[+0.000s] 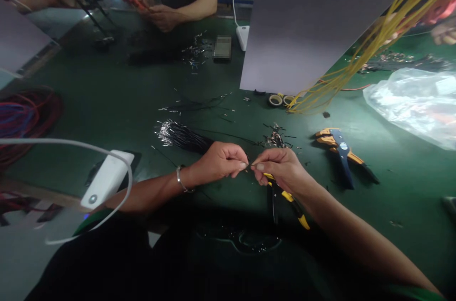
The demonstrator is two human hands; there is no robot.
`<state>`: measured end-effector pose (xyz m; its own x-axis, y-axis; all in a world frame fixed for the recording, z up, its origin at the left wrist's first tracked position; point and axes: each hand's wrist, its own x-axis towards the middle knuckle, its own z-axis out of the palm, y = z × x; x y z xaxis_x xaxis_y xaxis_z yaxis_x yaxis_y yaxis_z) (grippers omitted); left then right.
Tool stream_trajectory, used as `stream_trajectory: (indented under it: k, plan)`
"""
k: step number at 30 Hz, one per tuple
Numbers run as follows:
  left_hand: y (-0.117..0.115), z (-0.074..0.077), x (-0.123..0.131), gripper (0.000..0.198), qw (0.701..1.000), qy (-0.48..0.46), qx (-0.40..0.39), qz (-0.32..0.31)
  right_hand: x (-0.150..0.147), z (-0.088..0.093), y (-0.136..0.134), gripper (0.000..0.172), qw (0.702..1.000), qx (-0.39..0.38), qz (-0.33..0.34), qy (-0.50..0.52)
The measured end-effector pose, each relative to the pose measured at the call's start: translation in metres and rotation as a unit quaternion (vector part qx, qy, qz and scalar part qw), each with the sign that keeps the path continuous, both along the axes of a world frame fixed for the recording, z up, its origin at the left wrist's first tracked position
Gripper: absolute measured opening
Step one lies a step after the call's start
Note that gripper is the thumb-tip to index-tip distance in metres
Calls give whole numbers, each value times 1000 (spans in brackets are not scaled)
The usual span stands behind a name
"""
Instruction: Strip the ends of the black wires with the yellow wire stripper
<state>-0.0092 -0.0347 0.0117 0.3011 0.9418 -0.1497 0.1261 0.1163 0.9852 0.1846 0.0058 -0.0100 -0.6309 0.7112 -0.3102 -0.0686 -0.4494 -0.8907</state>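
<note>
My left hand [226,162] is closed in a pinch, thumb against forefinger, on what looks like the end of a thin black wire [249,165]. Fingertip to fingertip with it, my right hand [280,166] pinches at the same spot; most of the wire is hidden by the fingers. Left of my left hand lies a bundle of black wires [187,137] with bare, shiny ends. Black-and-yellow hand pliers [285,196] lie under my right hand. Just beyond the hands is a small heap of short wire scraps [276,137].
Blue-and-orange wire strippers [342,149] lie at right, near a clear plastic bag [416,101]. Tape rolls [276,99] and yellow wires [342,68] are beside a grey panel [292,25]. A white power strip [109,177] stands at left. Across the green table [117,82], a co-worker's hands [164,16] hold a red tool.
</note>
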Motion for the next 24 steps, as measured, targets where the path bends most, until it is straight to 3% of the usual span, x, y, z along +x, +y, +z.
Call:
stream_trajectory:
  k: [7,15,19,24]
  plan:
    - [2,-4,2,6,993,-82,-81,30,4,-2,0,10,999,50,9,-2]
    - [6,-4,0,13,993,-47,-112,8,0,6,-5,8,975,199,-7,-97]
    - [5,2,3,17,995,14,-96,-19,-1,5,-7,12,927,344,-5,-149]
    - [4,4,5,9,993,18,-113,-22,-3,2,-10,15,824,535,-46,-180]
